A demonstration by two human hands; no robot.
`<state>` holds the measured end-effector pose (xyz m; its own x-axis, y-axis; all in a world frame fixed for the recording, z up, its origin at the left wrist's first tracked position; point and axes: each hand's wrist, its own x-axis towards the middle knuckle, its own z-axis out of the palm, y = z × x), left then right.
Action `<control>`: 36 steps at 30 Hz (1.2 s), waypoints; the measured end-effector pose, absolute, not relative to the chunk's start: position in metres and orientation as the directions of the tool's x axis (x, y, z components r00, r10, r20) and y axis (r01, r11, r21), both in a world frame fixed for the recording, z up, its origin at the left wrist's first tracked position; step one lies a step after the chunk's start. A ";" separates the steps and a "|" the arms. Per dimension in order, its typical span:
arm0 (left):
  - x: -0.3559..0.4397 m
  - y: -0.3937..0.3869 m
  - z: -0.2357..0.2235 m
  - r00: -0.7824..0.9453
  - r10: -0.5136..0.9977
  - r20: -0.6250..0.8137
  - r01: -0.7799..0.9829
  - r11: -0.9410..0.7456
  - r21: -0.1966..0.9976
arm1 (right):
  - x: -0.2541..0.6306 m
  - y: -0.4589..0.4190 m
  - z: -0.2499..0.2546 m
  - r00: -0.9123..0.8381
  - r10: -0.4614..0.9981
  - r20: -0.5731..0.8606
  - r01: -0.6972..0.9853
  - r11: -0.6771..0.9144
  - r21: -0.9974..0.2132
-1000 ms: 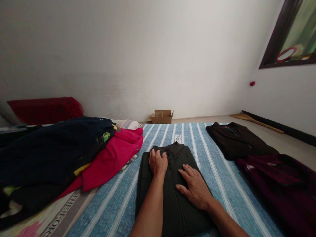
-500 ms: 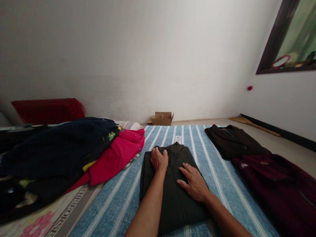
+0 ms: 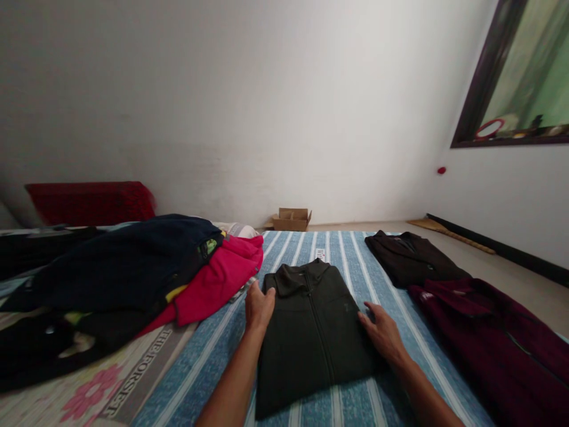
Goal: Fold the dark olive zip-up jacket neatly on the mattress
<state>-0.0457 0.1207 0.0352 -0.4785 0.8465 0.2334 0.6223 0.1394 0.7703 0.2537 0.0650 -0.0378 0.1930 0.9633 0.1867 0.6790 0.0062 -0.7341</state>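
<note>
A dark green zip jacket (image 3: 313, 332), folded into a rectangle with its collar at the far end, lies on the blue striped bed sheet (image 3: 213, 367). At its left edge, near the collar, is my left hand (image 3: 260, 305), thumb and fingers apart. My right hand (image 3: 384, 332) is by the jacket's right edge, fingers stretched out and the thumb side close to the cloth. Neither hand visibly grips the fabric. Further right lie a folded maroon jacket (image 3: 493, 338) and a folded dark brown jacket (image 3: 413, 258).
Left of the sheet is a heap of clothes with a navy garment (image 3: 128, 261) over a bright pink one (image 3: 217, 281). Behind stand a red-covered object (image 3: 91, 201) and a cardboard box (image 3: 291, 220) by the wall. A window (image 3: 520, 71) is at upper right.
Both hands have left the top of the dark green jacket and moved outward, the left to its left edge, the right to its right edge. The view has shifted slightly.
</note>
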 end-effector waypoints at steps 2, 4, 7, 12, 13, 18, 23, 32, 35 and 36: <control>-0.056 0.103 0.029 -0.522 0.843 0.130 0.498 0.177 0.849 | 0.257 0.064 -0.037 0.228 0.962 0.151 0.627 -0.026 -0.778; -0.061 0.085 0.023 -0.541 0.841 0.018 0.345 0.203 0.916 | 0.257 0.064 -0.034 0.255 0.960 0.119 0.589 -0.057 -0.806; -0.063 0.059 0.018 -0.513 0.843 -0.166 0.087 0.243 0.966 | 0.256 0.063 -0.028 0.261 0.963 0.067 0.598 -0.107 -0.794; -0.062 0.028 0.023 -0.410 0.847 -0.338 -0.144 0.306 0.941 | 0.253 0.063 -0.023 0.271 0.962 -0.003 0.631 -0.180 -0.754; -0.063 0.024 0.024 -0.394 0.850 -0.349 -0.158 0.312 0.937 | 0.252 0.063 -0.023 0.276 0.961 -0.009 0.637 -0.189 -0.747; -0.061 0.012 0.025 -0.208 0.908 -0.365 -0.126 0.345 0.930 | 0.250 0.067 -0.022 0.276 0.960 -0.036 0.661 -0.217 -0.719; -0.056 0.005 0.022 -0.115 0.914 -0.390 -0.055 0.386 0.921 | 0.248 0.068 -0.018 0.232 0.968 -0.092 0.638 -0.223 -0.738; -0.057 0.011 0.010 -0.016 0.949 -0.316 -0.032 0.316 0.948 | 0.243 0.066 -0.020 0.174 0.956 -0.238 0.463 -0.293 -0.837; -0.058 0.012 0.008 -0.012 0.959 -0.282 -0.047 0.281 0.959 | 0.243 0.068 -0.022 0.160 0.944 -0.289 0.415 -0.330 -0.848; -0.058 0.012 0.008 -0.016 0.961 -0.277 -0.051 0.276 0.960 | 0.243 0.069 -0.022 0.153 0.940 -0.304 0.400 -0.340 -0.851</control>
